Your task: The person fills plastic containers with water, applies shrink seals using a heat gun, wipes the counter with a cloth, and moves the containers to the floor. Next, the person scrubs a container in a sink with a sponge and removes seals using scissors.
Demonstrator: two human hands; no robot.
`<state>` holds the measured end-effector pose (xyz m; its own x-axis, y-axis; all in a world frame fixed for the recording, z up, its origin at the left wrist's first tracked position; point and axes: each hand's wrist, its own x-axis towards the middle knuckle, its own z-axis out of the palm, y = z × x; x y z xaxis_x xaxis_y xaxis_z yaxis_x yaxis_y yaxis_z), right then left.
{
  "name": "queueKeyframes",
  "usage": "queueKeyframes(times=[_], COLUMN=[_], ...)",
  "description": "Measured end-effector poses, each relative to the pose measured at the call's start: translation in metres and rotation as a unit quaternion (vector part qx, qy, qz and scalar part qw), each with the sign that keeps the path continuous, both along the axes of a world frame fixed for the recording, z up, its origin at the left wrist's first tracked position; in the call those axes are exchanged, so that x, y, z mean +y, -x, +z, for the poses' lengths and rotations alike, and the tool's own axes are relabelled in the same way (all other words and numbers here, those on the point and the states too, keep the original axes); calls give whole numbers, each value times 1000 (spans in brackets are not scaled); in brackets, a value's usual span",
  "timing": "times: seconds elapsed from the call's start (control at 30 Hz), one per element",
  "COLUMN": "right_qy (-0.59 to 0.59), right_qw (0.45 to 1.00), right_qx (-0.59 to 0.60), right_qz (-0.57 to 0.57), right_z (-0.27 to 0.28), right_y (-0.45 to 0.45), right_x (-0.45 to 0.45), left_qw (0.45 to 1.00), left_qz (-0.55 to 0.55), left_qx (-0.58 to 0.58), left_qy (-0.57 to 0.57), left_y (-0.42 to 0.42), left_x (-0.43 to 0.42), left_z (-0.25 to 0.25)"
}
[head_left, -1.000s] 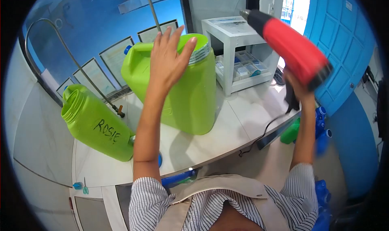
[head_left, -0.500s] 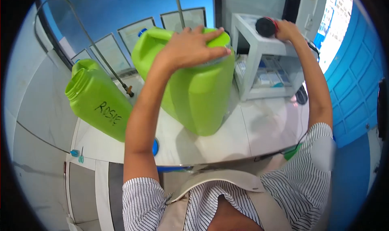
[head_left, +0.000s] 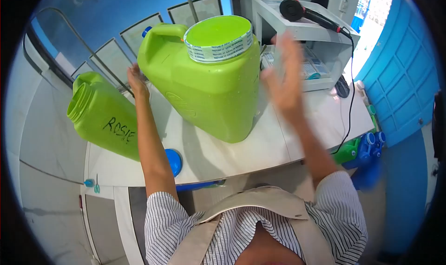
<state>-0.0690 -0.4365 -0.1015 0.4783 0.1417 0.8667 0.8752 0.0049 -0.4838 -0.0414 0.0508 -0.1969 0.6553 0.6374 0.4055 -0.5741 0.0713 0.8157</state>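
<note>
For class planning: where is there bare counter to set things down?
Free: counter between the lidded jug, white stand and front edge, beneath the right forearm; a smaller patch between that jug and blue disc. Crowded: around the ROSIE jug and left hand.

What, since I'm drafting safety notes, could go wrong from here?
The cord of the heat gun, which lies on the white stand, hangs over the edge of the counter; a snag might drag the heat gun down.
The blue lid sits near the front edge, and the left forearm could knock it off.
The right hand, close to the large green jug, might bump it.
</note>
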Motion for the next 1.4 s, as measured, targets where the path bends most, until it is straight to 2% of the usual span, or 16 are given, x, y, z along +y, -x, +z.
queueKeyframes(times=[0.07, 0.1, 0.17, 0.3, 0.37, 0.5, 0.7, 0.77, 0.9, 1.03, 1.1, 1.13, 1.2, 1.23, 1.27, 1.4], right_qy=[91, 96, 101, 60, 38, -63, -67, -79, -19, 130, 125, 63, 124, 182, 292, 427], right_qw=[995, 991, 979, 979, 980, 995, 958, 953, 956, 970, 878, 896, 954, 939, 872, 825], right_qx=[26, 39, 62, 37, 23, 71, 166, 159, 210, 172, 329, 366, 261, 183, 206, 94], right_qz=[-15, -83, -165, -192, -196, -27, 223, 244, 203, 114, 324, 242, -79, -226, -335, -358], right_z=[-33, -43, -50, -50, -55, -49, -45, -38, -40, -42, -54, -71, -121, -152, -150, -223], right_y=[49, 55, 60, 39, 8, -72, -186, -194, -213, -188, -189, -205, -270, -302, -302, -377], right_x=[42, 66, 86, 75, 64, 35, 44, 46, 35, -14, -75, -105, -169, -200, -220, -258], left_qw=[979, 978, 992, 980, 982, 983, 973, 955, 965, 963, 964, 959, 954, 956, 958, 948], left_qz=[-119, -136, -59, -79, 3, 108, 199, 237, 232, 252, 251, 262, 274, 268, 264, 306], left_qx=[44, 50, 114, 141, 147, 120, 45, 90, 89, 73, 73, 80, 85, 82, 77, 80], left_qy=[158, 151, 8, 112, 122, 88, 105, 157, 85, 62, 57, 70, 86, 81, 77, 46], left_y=[14, 8, -9, 16, 43, 111, 142, 136, 126, 121, 122, 121, 117, 118, 118, 115], left_x=[-75, -78, -83, -98, -121, -203, -399, -445, -474, -475, -472, -471, -472, -474, -476, -479], left_z=[15, 5, -28, -27, -25, -28, -15, -15, -37, -39, -41, -40, -38, -36, -36, -46])
